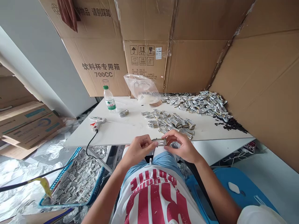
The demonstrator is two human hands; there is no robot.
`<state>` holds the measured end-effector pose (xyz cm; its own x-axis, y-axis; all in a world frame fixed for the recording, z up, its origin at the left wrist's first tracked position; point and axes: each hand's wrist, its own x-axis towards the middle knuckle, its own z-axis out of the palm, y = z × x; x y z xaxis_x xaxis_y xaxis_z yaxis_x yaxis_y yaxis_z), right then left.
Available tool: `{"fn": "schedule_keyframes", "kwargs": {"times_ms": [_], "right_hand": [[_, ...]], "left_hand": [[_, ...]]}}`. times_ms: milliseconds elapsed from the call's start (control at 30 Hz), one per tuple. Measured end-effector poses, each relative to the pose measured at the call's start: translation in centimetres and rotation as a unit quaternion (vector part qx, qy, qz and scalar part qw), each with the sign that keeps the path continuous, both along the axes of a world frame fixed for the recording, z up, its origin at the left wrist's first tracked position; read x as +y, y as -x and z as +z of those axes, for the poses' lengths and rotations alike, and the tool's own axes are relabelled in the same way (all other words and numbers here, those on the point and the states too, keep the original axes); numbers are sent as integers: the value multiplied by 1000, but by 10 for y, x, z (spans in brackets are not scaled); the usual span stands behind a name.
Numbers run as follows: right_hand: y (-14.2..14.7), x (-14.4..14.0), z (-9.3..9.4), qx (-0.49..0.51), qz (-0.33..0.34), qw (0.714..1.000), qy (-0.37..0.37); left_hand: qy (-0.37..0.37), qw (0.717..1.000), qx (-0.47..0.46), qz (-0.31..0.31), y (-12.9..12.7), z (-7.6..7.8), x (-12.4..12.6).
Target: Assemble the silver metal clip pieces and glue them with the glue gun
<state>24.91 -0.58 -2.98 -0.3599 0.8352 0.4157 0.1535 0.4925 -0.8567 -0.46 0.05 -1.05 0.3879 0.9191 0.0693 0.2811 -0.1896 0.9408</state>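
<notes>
Metal clip (pixel 161 142) pinched at both ends: left hand (pixel 139 148) on left, right hand (pixel 184 147) on right, middle exposed between fingertips.

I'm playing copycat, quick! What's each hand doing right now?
Left hand: closed, holding one end of a small metal piece.
Right hand: closed, holding the same piece's other end.

shiny metal piece (pixel 161 142), smooth tabletop (pixel 119 132), matt cardboard panels (pixel 146 23), glossy plastic bag (pixel 140 87), cloth shorts (pixel 164 161)
</notes>
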Motion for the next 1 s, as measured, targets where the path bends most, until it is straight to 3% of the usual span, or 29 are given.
{"fn": "schedule_keyframes", "kwargs": {"times_ms": [367, 1000], "right_hand": [[11, -4, -3, -18, -12, 998, -67], [17, -5, -2, -7, -25, 996, -88]], "left_hand": [[-18, 997, 45, 52, -8, -5, -3], [-36, 992, 85, 86, -10, -9, 0]]}}
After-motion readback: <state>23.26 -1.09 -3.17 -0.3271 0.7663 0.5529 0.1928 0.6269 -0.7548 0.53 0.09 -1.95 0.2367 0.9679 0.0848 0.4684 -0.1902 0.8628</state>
